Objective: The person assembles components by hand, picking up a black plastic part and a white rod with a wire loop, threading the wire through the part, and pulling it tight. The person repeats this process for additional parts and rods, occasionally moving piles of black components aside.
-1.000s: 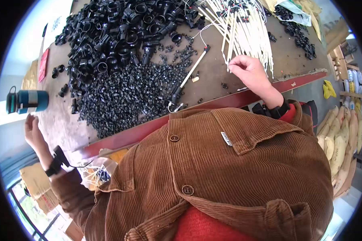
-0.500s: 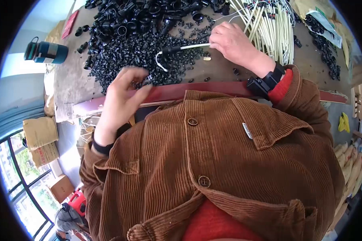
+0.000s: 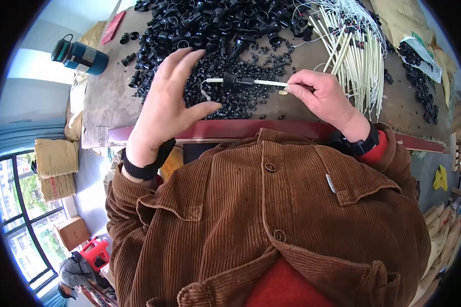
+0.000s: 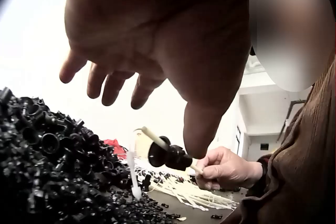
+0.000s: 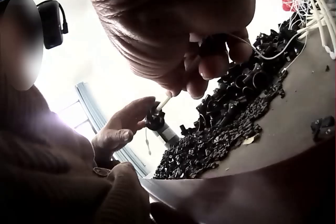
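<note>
The right hand [image 3: 322, 97] pinches one end of a thin cream rod [image 3: 271, 83] between thumb and fingers. On the rod sits a black flared fitting [image 3: 230, 80], with a white wire [image 3: 205, 92] hanging from its far end. The left hand [image 3: 171, 102] is spread around that far end, thumb apart from the fingers, holding nothing. In the left wrist view the fitting [image 4: 169, 155] shows just below the left hand [image 4: 163, 40]. From the right wrist, the right hand [image 5: 184, 29] covers most of the rod.
Large black fittings [image 3: 189, 25] are heaped at the back, small black parts [image 3: 241, 105] in front of them. A bundle of cream rods [image 3: 361, 66] lies right. A blue-green bottle [image 3: 82, 57] stands left. The table's red edge [image 3: 210, 130] runs near the body; another person [image 3: 79, 273] is at lower left.
The left hand has come in from the left and spread near the rod's far end. The right hand has carried the rod off the table, leftward from its first place, and holds it level.
</note>
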`<state>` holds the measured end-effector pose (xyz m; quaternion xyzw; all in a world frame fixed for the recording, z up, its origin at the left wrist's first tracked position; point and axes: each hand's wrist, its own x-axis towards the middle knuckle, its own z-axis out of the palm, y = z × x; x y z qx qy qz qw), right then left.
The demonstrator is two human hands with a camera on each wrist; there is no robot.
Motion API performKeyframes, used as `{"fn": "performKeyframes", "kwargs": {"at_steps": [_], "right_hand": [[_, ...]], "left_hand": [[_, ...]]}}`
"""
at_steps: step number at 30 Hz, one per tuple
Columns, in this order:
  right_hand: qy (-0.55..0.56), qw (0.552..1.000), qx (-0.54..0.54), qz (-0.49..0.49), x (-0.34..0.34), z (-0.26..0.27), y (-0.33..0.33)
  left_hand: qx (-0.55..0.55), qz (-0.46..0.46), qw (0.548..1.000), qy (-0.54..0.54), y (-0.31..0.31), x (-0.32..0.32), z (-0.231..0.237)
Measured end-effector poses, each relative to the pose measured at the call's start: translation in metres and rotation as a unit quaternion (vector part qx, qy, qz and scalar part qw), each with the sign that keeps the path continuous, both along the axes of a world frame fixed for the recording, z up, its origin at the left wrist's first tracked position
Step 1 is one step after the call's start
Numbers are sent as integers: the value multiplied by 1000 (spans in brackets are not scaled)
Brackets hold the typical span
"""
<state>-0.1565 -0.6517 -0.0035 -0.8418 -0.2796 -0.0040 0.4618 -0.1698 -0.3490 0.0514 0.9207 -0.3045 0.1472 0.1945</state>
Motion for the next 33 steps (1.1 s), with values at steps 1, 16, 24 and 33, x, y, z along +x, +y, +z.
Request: {"fn": "performKeyframes", "kwargs": {"at_steps": [1,16,24,33], "right_hand": [[-1,1000,-1,4,-2,3,3],[252,965,75,-7,14,15,36],[314,929,177,87,-10,7,10],[288,914,282,52,16,20,43]], "left_hand": [[-1,4,1000,-1,-2,1,-1],[-236,-56,903,354,-22,22,-28],[-435,26,802,408,-1,23,-24],[-381,-61,757,528,-37,12,-24]]}}
